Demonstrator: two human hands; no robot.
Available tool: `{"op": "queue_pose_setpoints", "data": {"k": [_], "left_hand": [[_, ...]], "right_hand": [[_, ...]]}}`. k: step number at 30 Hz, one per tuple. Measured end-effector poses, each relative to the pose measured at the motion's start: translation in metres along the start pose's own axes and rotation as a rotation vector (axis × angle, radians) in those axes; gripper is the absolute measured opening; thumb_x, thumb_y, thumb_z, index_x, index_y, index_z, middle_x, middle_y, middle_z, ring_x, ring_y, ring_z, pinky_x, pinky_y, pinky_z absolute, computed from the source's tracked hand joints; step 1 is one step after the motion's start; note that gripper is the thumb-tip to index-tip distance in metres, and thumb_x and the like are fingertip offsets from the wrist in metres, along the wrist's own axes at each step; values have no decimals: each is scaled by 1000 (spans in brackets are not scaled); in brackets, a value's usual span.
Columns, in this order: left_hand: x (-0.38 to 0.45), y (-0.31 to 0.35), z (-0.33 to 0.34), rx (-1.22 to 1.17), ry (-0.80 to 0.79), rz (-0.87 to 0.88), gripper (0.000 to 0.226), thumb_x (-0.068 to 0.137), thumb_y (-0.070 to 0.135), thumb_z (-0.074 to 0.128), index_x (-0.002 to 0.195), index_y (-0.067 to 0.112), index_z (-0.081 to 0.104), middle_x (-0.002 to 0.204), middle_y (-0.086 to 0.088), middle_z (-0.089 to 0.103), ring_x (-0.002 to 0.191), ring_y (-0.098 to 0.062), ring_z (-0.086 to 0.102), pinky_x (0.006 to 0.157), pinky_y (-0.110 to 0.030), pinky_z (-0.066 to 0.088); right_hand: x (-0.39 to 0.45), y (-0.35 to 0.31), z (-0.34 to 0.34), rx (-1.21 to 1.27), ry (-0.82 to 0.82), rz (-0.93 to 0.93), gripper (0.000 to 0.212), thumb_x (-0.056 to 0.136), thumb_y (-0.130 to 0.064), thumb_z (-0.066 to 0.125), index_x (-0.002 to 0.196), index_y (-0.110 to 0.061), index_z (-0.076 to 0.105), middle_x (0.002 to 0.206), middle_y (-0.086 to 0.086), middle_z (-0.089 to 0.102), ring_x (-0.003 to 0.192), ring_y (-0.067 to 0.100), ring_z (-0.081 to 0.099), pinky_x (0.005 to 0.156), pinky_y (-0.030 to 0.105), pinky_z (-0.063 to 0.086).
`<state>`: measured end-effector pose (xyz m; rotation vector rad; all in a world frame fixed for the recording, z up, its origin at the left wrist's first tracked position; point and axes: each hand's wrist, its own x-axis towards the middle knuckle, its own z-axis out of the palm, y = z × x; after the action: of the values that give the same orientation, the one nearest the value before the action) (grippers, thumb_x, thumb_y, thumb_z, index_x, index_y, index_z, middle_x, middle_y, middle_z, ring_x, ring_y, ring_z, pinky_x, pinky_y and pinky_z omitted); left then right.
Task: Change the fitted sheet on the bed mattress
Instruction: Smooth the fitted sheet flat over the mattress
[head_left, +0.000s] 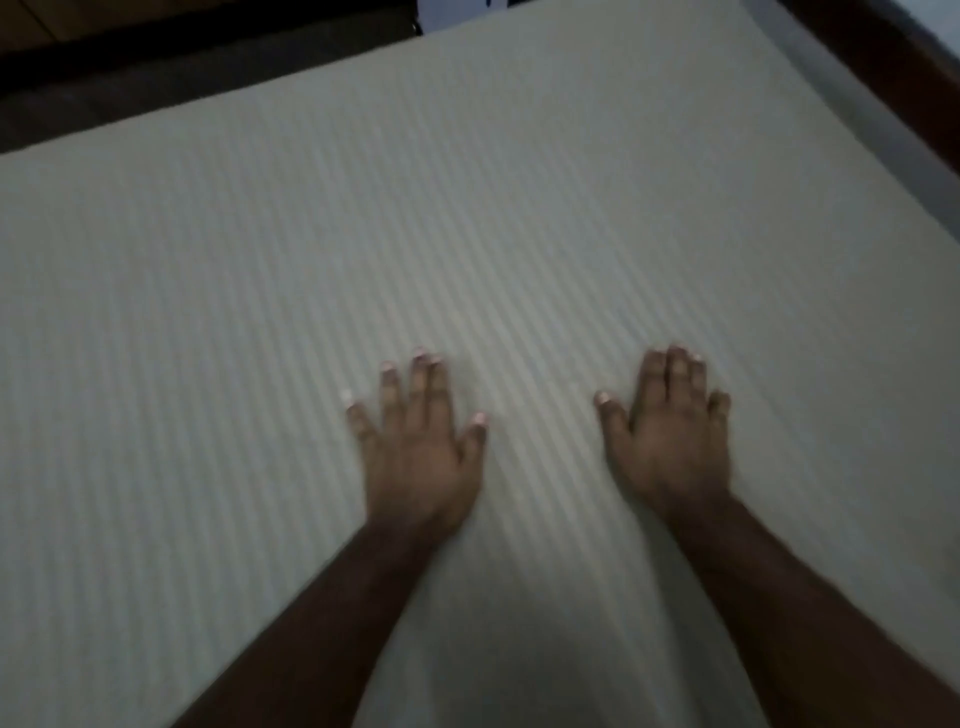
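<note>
Pale grey-white fitted sheet with fine woven stripes (467, 234) fills most of the frame, spread flat over the bed mattress; stripes run from lower centre toward the upper right. No big wrinkles visible, though the picture is dim and soft.

Dark bed frame edge (156, 67) runs across the upper left; a grey mattress side (857, 119) and reddish-brown wooden surround (914, 57) show at upper right.

Left hand (415, 447), centre-left: flat on the sheet, fingers straight and slightly spread, holding nothing.

Right hand (670, 436), centre-right: also flat, fingers together, thumb out, nothing gripped.

Judgement: smoothing stage, sheet apparently on. Risk: pressing outward hard could drag the cloth and pop an elastic corner off; corners lie out of view, so seating is unconfirmed.
</note>
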<state>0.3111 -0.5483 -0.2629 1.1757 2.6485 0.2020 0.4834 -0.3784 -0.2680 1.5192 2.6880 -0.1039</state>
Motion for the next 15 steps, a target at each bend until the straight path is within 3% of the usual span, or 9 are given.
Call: {"op": "queue_pose_setpoints", "data": {"k": [3,5,8,10,12,15], "left_hand": [[-11,-69,-13,41,11,-298,81,94,59,15,158,9,24,166,-11,17,152,-39,13,117,-69,5],[-19,-102,-19,16,-9,-466,83,93,61,12,158,9,22,167,-10,14,152,-39,10,117,-69,5],[-6,-100,-15,45,-34,-516,84,93,65,10,159,15,19,167,-7,13,152,-40,8,116,-70,4],[22,-77,-8,92,-27,-488,82,93,64,12,158,14,22,166,-8,18,151,-42,12,115,-71,7],[57,-39,-1,128,-11,-408,82,94,64,13,159,14,23,166,-8,19,151,-44,12,115,-71,6],[94,21,-1,130,-43,-86,77,96,66,10,161,24,9,168,0,5,154,-35,-1,118,-66,-6]], "right_hand": [[-30,-65,4,73,99,-346,69,100,-53,36,148,-4,45,154,23,39,144,42,34,113,64,28],[-47,-115,8,179,28,-607,66,98,-55,39,149,-15,44,158,14,36,149,35,29,116,63,25],[-31,-154,16,186,-29,-817,64,96,-58,41,150,-25,40,162,5,31,152,25,22,120,60,14],[8,-150,24,158,16,-841,63,96,-58,42,150,-25,43,161,4,33,151,23,26,121,57,14],[59,-124,28,137,71,-749,63,97,-59,42,148,-23,47,158,4,40,148,25,33,119,56,20],[137,-58,21,20,78,-536,68,99,-61,32,150,-19,44,158,4,40,147,25,34,119,54,21]]}}
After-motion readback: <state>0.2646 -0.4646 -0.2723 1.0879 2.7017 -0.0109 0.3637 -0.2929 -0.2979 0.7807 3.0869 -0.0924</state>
